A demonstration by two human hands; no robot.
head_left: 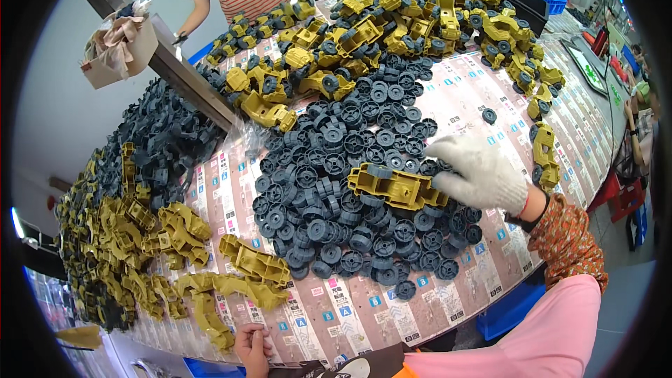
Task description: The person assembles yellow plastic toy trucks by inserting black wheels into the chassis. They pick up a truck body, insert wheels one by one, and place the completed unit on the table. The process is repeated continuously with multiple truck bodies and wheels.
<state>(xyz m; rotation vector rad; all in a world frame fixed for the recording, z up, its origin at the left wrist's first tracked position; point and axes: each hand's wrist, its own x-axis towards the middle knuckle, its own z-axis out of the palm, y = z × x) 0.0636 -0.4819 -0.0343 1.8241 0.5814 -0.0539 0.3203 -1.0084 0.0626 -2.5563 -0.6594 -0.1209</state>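
**Yellow chassis [392,186] at the right hand [483,176]**

I find it lying across the loose dark wheels [336,161], mid-tabletop [462,91]. It looks hollow and ribbed, mustard yellow, with dark wheels at its left end. The gloved right hand meets its other end, the grip loosely curled and part open; I cannot tell whether it truly has hold. Working from that end, I judge, keeps the frame unobstructed. The bare left hand [255,346] rests by the near edge, fingers bent; I make out nothing in it. The wheels seem heaped centrally for easy reach. Beyond sprawl yellow vehicle bodies [364,33].
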